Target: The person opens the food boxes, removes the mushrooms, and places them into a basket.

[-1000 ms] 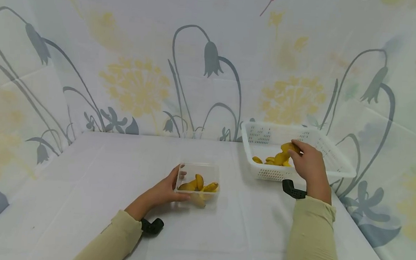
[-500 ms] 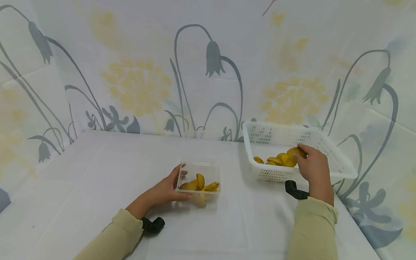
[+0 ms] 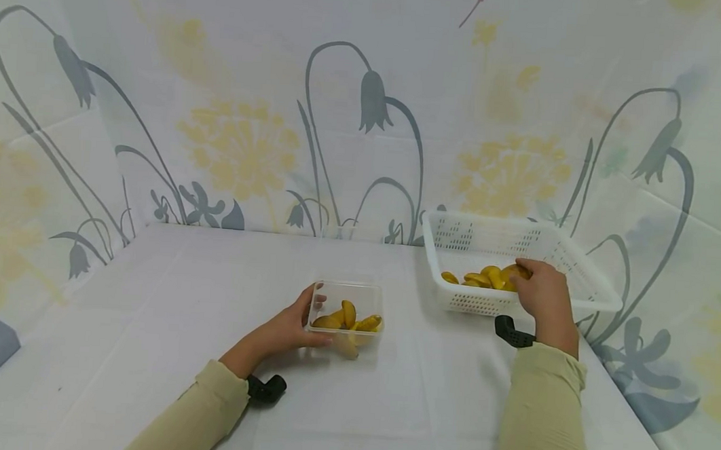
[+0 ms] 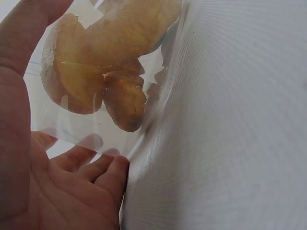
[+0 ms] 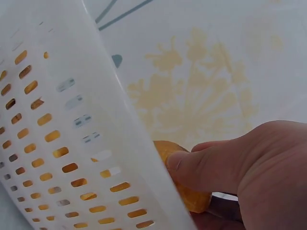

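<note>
My left hand (image 3: 291,323) grips the left side of a clear plastic box (image 3: 369,293), thumb along the near side and fingers at the back corner. Several yellow, curved, fruit-like pieces (image 3: 348,313) lie inside; through the wall they look like rounded amber lumps (image 4: 124,103). My right hand (image 3: 543,289) reaches over the near rim of a white perforated basket (image 3: 473,302). Between its thumb and fingers is a yellow piece (image 5: 192,194), with the fingers mostly hidden under the hand. More yellow pieces (image 3: 476,279) lie beside it in the basket.
A white cloth covers the table (image 3: 197,298), and a flower-printed curtain (image 3: 240,76) hangs close behind and along the sides. At the table's back edge a faint clear container (image 3: 350,233) stands behind the box. The basket's right end (image 3: 607,302) reaches the table's right edge.
The right hand has come down and slightly right, lowering its yellow piece from above the heap to beside the others in the basket. The left hand and box keep their place.
</note>
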